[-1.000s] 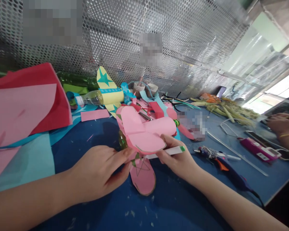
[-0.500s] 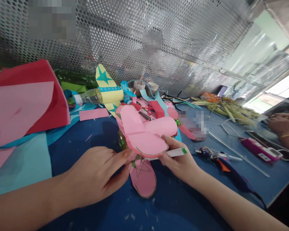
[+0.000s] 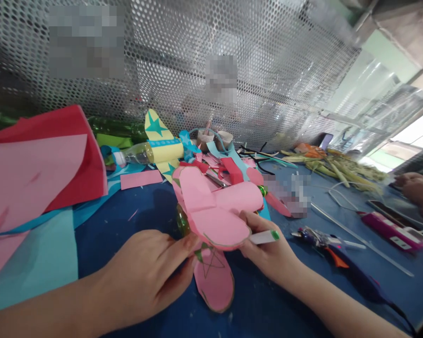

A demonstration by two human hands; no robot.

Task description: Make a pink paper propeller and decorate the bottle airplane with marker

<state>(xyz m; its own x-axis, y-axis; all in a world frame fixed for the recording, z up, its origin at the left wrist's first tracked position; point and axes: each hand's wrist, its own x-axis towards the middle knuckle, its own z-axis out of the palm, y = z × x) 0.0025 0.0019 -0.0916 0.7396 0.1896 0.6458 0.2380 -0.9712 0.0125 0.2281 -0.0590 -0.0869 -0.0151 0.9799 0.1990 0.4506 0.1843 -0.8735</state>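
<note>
A pink paper plane [image 3: 218, 206] built round a green bottle stands on the blue table [image 3: 134, 211] in front of me. My left hand [image 3: 151, 277] pinches the lower pink wing [image 3: 213, 279] near its root, fingers closed on the paper. A green star outline is drawn on that wing. My right hand [image 3: 271, 253] is closed round a white marker with a green end [image 3: 264, 237], its tip hidden under the upper wing.
A yellow bottle plane with teal stars [image 3: 158, 148] lies behind. Red, pink and teal paper sheets [image 3: 38, 178] cover the left. A glue gun [image 3: 338, 263], a pink device [image 3: 391, 230] and dried stalks [image 3: 338, 164] lie right, with another person's hand [image 3: 418, 188] at the edge. Perforated metal panel [image 3: 197, 70] behind.
The view has tilted so everything sits a little lower in the frame. Both hands keep their hold on the wing and the marker; the marker has shifted slightly along the wing.
</note>
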